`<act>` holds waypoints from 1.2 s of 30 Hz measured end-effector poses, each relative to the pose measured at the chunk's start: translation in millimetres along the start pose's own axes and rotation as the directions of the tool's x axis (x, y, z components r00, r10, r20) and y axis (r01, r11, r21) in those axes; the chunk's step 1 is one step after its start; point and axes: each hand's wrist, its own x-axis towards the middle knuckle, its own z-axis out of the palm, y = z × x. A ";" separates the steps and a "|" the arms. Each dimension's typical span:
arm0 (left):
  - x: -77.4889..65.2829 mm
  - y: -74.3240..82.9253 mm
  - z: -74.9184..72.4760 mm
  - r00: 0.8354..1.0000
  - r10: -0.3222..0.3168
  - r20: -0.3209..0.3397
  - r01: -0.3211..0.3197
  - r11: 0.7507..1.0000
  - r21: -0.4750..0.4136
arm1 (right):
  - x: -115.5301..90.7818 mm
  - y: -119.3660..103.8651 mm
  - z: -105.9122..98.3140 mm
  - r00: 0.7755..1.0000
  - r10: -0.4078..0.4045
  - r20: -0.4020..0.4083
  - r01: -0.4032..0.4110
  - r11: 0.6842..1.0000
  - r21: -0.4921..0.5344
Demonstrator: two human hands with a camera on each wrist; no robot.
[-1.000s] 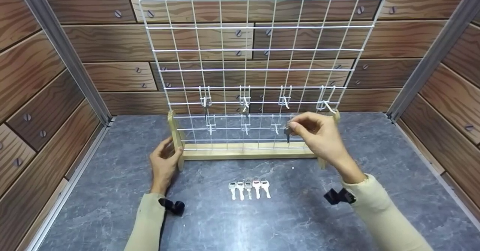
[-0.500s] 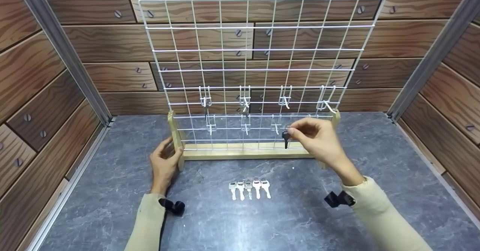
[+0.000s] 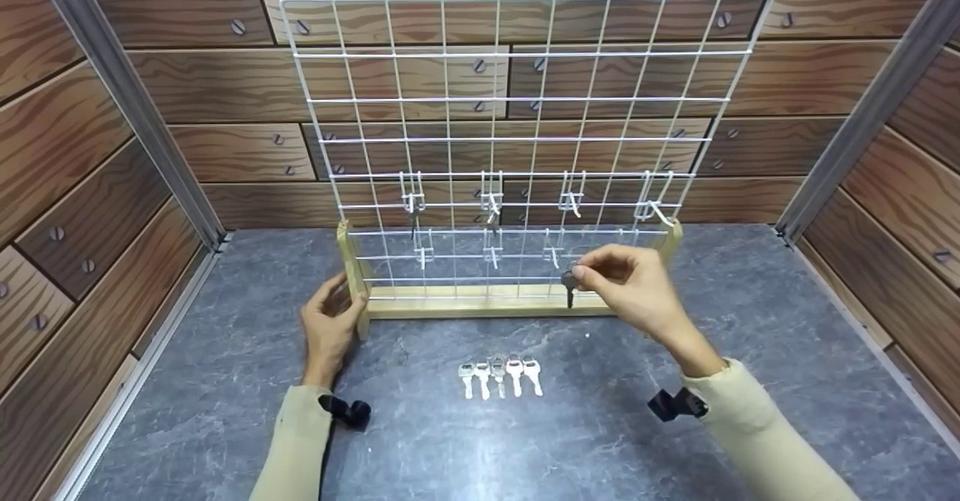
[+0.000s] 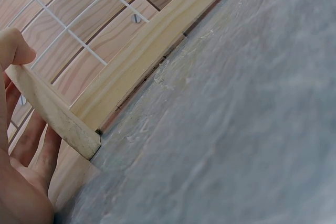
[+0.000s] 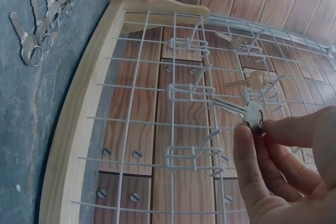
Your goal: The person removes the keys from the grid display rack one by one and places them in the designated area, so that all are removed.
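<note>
My right hand (image 3: 637, 291) pinches a single key (image 3: 569, 281) by its ring end between thumb and fingers. Its shaft hangs downward in the head view, just below and right of the lower hook (image 3: 554, 257). In the right wrist view the key (image 5: 254, 116) shows a silver head and toothed blade near the hooks. At the far left, my left hand (image 3: 330, 322) grips the wooden side post (image 3: 351, 265) of the wire grid rack, thumb in front and fingers behind. The left wrist view shows the post (image 4: 55, 111) inside that grip.
Several silver keys (image 3: 499, 376) lie in a row on the grey table before the rack. White hooks sit in two rows on the wire grid (image 3: 512, 140). Keys hang from the upper left hook (image 3: 412, 202) and the upper middle hook (image 3: 492, 204).
My right hand has lowered a little with the key, coming slightly away from the grid, and the key has shifted slightly left. My left hand stays on the post.
</note>
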 end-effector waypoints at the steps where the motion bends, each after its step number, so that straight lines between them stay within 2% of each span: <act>1: 0.1 -0.1 0.2 1.000 0.001 0.000 -0.001 1.000 0.000 | -0.2 1.1 0.2 1.000 0.002 0.001 -0.002 1.000 -0.003; 20: -0.7 0.1 1.4 1.000 0.021 0.014 -0.021 0.999 -0.050 | -9.5 28.5 7.5 0.999 0.051 0.016 -0.051 0.999 0.002; 23: -0.5 -0.3 1.3 1.000 0.022 0.011 -0.021 0.999 -0.035 | -11.7 33.1 8.4 0.998 0.064 0.001 -0.064 0.998 -0.003; 28: -0.3 -1.9 0.9 1.000 0.014 0.009 -0.014 1.000 -0.004 | -16.3 40.8 11.4 0.996 0.084 -0.025 -0.083 0.996 0.044; 36: 1.4 -1.9 0.0 1.000 0.009 0.005 -0.009 1.000 0.020 | -19.4 47.7 17.0 0.995 0.094 -0.021 -0.092 0.992 0.084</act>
